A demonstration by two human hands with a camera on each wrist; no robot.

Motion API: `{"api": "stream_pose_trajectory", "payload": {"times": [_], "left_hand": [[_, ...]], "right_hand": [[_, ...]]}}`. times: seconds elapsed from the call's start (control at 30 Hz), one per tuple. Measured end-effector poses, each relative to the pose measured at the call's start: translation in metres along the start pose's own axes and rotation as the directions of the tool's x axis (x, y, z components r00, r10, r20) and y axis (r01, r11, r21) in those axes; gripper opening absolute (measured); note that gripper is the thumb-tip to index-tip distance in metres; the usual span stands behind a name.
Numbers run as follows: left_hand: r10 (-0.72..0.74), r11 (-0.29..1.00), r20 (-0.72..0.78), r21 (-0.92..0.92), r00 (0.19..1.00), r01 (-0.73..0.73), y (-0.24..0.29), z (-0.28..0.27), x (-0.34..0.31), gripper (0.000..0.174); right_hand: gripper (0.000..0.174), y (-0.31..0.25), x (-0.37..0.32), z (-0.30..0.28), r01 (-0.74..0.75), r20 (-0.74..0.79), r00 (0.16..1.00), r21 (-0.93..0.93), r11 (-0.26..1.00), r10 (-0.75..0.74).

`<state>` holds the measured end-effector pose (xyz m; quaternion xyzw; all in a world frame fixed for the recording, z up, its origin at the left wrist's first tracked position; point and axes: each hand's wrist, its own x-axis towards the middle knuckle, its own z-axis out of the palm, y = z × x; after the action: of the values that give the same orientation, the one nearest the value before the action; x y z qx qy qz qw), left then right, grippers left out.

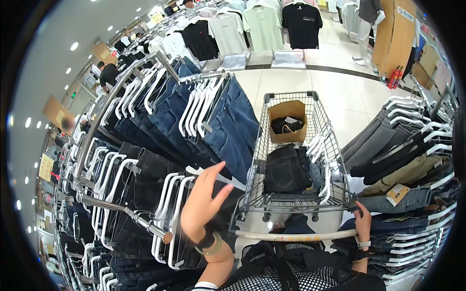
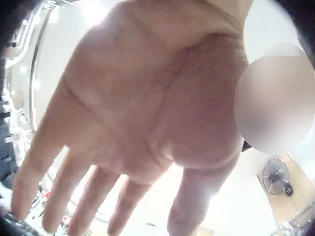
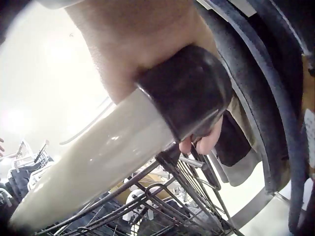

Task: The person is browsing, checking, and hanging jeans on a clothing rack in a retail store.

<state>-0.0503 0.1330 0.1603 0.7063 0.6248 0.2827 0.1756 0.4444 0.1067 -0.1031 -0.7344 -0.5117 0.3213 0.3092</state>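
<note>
My left hand point(image 1: 204, 199) is raised in the air beside the cart, above dark trousers on white hangers point(image 1: 170, 213); its fingers are extended and it holds nothing. The left wrist view shows the bare palm point(image 2: 147, 98) with spread, straight fingers. My right hand point(image 1: 362, 222) grips the right end of the cart's pale handle bar point(image 1: 296, 237); in the right wrist view its fingertips point(image 3: 204, 142) curl around the black end piece point(image 3: 187, 93). Inside the wire cart point(image 1: 335, 160) lie folded dark jeans point(image 1: 287, 169), white hangers point(image 1: 326, 179) and a brown paper bag point(image 1: 293, 107).
Racks of jeans point(image 1: 233, 126) stand on the left, with a metal rail end point(image 1: 167, 237) near my left arm. More trousers point(image 1: 383, 140) hang close on the right. Ahead are tiled floor point(image 1: 330, 92), T-shirts point(image 1: 262, 29) and low platforms point(image 1: 288, 59). A person point(image 1: 108, 75) stands far left.
</note>
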Motion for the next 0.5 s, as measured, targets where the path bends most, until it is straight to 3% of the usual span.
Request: {"api": "stream_pose_trajectory", "payload": {"times": [0.13,0.27,0.37,0.43,0.5], "left_hand": [[0.003,0.997,0.123,-0.074,0.992,0.006,0.006,0.003,-0.027,0.054],[-0.027,0.999,0.144,0.022,0.989,0.024,-0.024,0.039,-0.045,0.054],[-0.089,0.991,0.216,0.116,0.972,0.065,-0.063,0.096,-0.066,0.048],[-0.068,0.971,0.218,0.239,0.974,0.015,-0.077,0.136,-0.085,0.041],[-0.012,0.970,0.161,0.241,0.987,-0.028,-0.100,0.178,-0.107,0.031]], "right_hand": [[0.039,0.014,-0.001,-0.002,-0.011,-0.019,1.000,0.010,1.000,0.011],[0.039,0.011,-0.001,-0.004,0.011,-0.045,0.999,0.009,1.000,-0.011],[0.039,0.008,-0.004,-0.008,-0.006,-0.037,0.999,0.042,0.999,0.007],[0.039,0.013,-0.005,-0.014,-0.016,-0.027,0.999,0.060,0.998,0.018],[0.040,0.015,-0.004,-0.015,0.002,-0.020,1.000,0.074,0.997,-0.001]]}}
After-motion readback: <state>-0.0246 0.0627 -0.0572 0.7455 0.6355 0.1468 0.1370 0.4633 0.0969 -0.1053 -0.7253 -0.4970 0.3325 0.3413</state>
